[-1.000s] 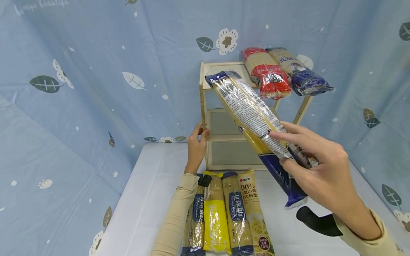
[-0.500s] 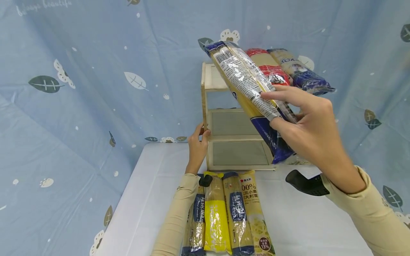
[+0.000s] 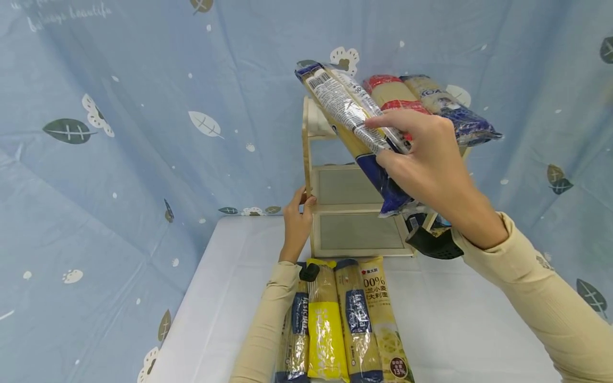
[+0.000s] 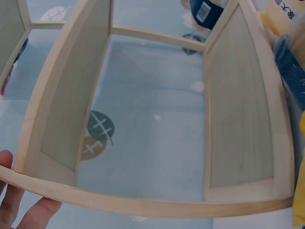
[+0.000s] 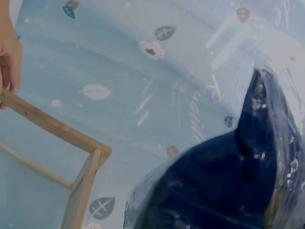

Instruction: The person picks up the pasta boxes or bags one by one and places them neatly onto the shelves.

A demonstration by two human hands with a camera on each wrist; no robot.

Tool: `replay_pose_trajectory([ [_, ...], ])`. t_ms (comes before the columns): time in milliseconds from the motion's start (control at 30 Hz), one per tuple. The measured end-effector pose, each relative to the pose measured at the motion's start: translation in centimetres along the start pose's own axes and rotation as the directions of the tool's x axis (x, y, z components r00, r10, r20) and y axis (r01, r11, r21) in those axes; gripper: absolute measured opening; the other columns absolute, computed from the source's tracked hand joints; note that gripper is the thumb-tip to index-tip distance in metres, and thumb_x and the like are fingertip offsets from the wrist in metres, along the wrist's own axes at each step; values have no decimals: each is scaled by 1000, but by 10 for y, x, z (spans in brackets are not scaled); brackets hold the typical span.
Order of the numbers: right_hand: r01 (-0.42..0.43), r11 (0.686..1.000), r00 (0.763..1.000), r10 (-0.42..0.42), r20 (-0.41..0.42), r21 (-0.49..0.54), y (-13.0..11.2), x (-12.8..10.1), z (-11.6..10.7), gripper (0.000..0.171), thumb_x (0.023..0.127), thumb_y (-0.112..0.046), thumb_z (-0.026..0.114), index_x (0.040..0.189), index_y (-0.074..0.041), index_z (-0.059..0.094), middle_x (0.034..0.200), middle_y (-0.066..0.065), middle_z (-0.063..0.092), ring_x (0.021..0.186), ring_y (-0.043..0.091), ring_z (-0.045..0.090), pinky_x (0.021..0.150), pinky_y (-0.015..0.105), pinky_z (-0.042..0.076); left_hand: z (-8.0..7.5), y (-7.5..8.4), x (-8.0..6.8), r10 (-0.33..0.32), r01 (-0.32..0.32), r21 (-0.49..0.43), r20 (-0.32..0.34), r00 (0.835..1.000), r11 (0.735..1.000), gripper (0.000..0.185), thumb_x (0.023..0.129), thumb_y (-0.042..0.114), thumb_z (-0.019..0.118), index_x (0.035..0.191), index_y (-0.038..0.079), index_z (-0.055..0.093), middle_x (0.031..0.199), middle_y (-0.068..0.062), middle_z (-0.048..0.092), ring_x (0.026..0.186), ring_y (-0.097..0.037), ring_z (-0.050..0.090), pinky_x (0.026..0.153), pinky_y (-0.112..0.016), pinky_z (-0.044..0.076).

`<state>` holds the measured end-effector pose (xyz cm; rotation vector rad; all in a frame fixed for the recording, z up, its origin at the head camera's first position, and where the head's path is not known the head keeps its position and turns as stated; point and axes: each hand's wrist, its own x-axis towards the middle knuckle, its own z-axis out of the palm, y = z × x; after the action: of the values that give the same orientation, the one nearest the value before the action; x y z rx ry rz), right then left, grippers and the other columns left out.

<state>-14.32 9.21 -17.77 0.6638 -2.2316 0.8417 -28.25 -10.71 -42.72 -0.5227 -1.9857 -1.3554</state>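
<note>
Right hand (image 3: 423, 154): clamped on pasta packet (image 3: 346, 109), red packet (image 3: 394, 93) just beyond. Left hand (image 3: 297, 223): curled round side of rack (image 3: 306, 149), yellow packet (image 3: 327, 335) nearby on bench (image 3: 230, 282).

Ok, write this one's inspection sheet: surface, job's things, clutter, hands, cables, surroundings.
Surface: white table, four packs side by side on it.
Job's things: blue pack, held tilted; wooden rack, with red pack and second blue pack on top.
Clutter: dark item at rack's far side, partly visible.
Hands: left hand grips rack's side; right hand holds blue pack.
Cables: nothing seen.
Surroundings: blue patterned cloth behind and at both sides.
</note>
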Motion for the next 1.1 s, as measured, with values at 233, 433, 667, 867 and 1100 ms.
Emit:
replay_pose_trajectory([
  [233,-28,998,1000,28,1,-52,2,24,10,47,73,10,48,110,-7,72,58,9,49,46,16,13,50,27,16,1,-1,2,14,-14,1,2,1000,1000,32,96,15,56,125,2,58,91,-10,68,84,-20,64,53,-29,51],
  [433,-118,986,992,122,29,-114,12,52,23,46,73,7,47,109,-8,72,65,13,59,45,13,11,44,26,14,0,-1,4,24,-24,-1,13,1000,1000,31,96,11,57,126,3,58,91,-11,68,83,-20,64,52,-32,52],
  [667,-222,952,970,237,49,-211,28,81,44,49,70,5,44,110,-5,72,102,13,67,47,12,15,43,27,15,0,-2,2,40,-40,1,15,999,999,30,96,14,56,124,3,59,90,-12,68,83,-20,64,53,-31,53],
  [867,-293,907,941,329,74,-301,34,99,58,28,72,0,44,85,-1,70,66,6,43,50,15,17,44,28,16,-3,-1,2,45,-45,-1,12,999,999,30,96,13,56,124,2,58,91,-12,68,84,-20,64,53,-31,53],
  [1100,-326,787,824,508,251,-523,34,117,66,24,88,-22,42,93,-3,55,92,15,53,81,28,49,66,44,42,-1,-2,1,21,-21,8,21,1000,1000,31,96,14,56,125,3,58,93,-13,68,85,-21,64,54,-34,54],
])
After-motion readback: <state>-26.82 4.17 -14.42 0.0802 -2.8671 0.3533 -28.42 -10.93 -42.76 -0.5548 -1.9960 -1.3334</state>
